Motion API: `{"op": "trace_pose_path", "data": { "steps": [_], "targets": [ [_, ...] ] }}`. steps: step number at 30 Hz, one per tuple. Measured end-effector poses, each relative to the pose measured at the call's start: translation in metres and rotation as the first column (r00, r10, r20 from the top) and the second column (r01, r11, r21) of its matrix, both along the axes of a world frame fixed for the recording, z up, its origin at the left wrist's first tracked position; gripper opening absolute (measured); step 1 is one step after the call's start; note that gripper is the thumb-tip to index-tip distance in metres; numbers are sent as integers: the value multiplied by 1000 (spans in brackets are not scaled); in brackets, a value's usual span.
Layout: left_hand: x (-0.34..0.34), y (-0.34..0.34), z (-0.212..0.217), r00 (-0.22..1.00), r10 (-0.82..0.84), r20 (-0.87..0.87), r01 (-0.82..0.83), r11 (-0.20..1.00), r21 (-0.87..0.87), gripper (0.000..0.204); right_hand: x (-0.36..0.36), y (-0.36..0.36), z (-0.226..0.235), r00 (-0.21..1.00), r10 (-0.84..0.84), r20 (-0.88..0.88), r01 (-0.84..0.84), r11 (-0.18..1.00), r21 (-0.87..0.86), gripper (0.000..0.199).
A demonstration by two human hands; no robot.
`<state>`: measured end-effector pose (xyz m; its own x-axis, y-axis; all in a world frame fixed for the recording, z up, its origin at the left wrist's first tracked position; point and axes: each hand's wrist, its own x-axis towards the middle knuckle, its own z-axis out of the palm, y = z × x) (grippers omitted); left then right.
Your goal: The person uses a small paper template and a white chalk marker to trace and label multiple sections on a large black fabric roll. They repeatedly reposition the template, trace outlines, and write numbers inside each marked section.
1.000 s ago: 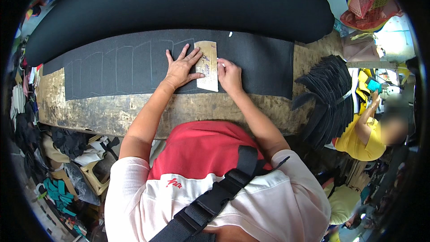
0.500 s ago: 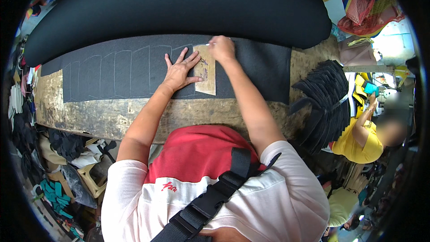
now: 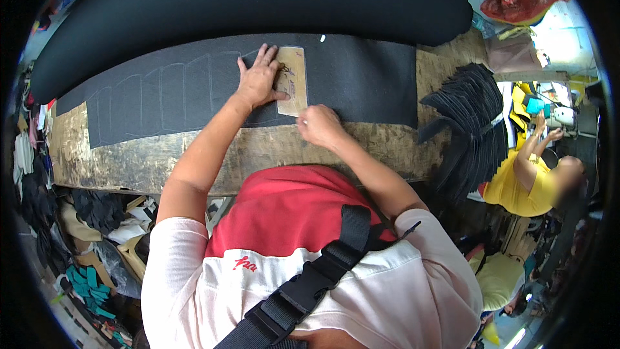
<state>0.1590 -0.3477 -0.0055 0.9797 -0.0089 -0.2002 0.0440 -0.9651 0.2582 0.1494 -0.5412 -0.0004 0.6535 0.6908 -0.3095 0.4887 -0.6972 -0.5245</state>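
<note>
A tan, stiff pattern template (image 3: 294, 81) with handwriting lies on a dark grey felt-like cloth (image 3: 368, 81). My left hand (image 3: 257, 83) is open, fingers and thumb stretched out, pressing the template's left side flat. By the template's lower right corner, my right hand (image 3: 321, 125) is closed in a pinch. A small pale-tipped marking tool shows at its fingertips, mostly hidden by them. Thin pale outlines run side by side across the cloth to the left, and a pale line follows the template's right edge. A small white piece (image 3: 323, 38) rests on the cloth beyond the template.
A thick black fabric roll (image 3: 252, 0) lies behind the cloth on the worn wooden table (image 3: 258, 155). At the right are stacked dark cut pieces (image 3: 468, 116). A person in a yellow top (image 3: 526, 181) works farther right. Scraps (image 3: 87, 287) lie at lower left.
My right hand has moved from the template's top right corner down to its lower right corner, uncovering the white piece. My left hand still holds the template down.
</note>
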Motion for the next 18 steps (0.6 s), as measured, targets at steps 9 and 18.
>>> {"op": "trace_pose_path", "data": {
  "steps": [9, 18],
  "targets": [
    [19, -15, 25, 993, 77, 92, -66, 992, -110, 70, 2, -20, 0, 943, -259, 208, 273, 961, -44, 16],
    [-12, -71, 48, 654, -53, 755, 487, 792, -367, 21, 56, -72, 33, 436, -40, -899, 899, 66, 433, 37]
  ]
}}
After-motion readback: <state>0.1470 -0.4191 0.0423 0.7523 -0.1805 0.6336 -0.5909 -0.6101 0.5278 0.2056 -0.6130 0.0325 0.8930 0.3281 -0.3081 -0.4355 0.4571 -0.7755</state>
